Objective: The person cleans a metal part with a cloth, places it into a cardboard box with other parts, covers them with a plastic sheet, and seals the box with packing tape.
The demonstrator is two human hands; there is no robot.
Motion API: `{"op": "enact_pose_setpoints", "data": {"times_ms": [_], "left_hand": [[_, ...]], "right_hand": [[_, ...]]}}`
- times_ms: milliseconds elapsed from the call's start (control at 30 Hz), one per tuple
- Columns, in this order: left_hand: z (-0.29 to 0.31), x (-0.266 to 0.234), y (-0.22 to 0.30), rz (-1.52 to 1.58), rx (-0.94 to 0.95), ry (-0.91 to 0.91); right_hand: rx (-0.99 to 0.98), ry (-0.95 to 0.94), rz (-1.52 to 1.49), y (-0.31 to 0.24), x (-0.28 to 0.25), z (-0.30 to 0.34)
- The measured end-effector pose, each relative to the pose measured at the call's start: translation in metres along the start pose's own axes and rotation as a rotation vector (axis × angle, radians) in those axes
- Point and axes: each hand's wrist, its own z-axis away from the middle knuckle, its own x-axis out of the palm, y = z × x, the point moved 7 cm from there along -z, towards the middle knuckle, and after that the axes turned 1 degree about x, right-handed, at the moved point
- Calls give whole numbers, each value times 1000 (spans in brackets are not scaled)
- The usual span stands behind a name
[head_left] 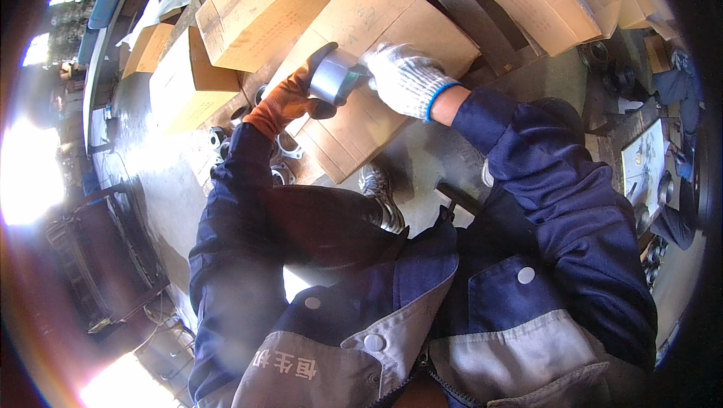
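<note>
My left hand [288, 104], in an orange glove with dark fingertips, is wrapped round a short, wide silver metal cylinder [329, 81]. The cylinder is tilted, and its dark opening faces right. Close beside that opening is my right hand [407, 80], in a white knitted glove with a blue cuff. Its fingers are curled together and slightly blurred; a small dark thing shows at their tips, too unclear to name. Below both hands lies a large cardboard box [350, 133] with closed flaps.
More cardboard boxes [260, 13] stand at the far left, and others [535, 1] at the far right. Several metal ring-shaped parts [286, 146] lie left of the large box. On the right, a person sits near a white board [645, 163] with dark round parts.
</note>
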Motion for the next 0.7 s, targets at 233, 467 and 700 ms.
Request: {"op": "enact_pose_setpoints", "data": {"times_ms": [233, 467, 700], "left_hand": [[1, 3, 1, 49, 16, 8], [4, 14, 14, -450, 65, 79], [10, 40, 33, -817, 265, 9]], "right_hand": [[104, -206, -6, -4, 8, -4], [-27, 305, 97, -1, -22, -22], [-127, 268, 258, -3, -7, -34]]}}
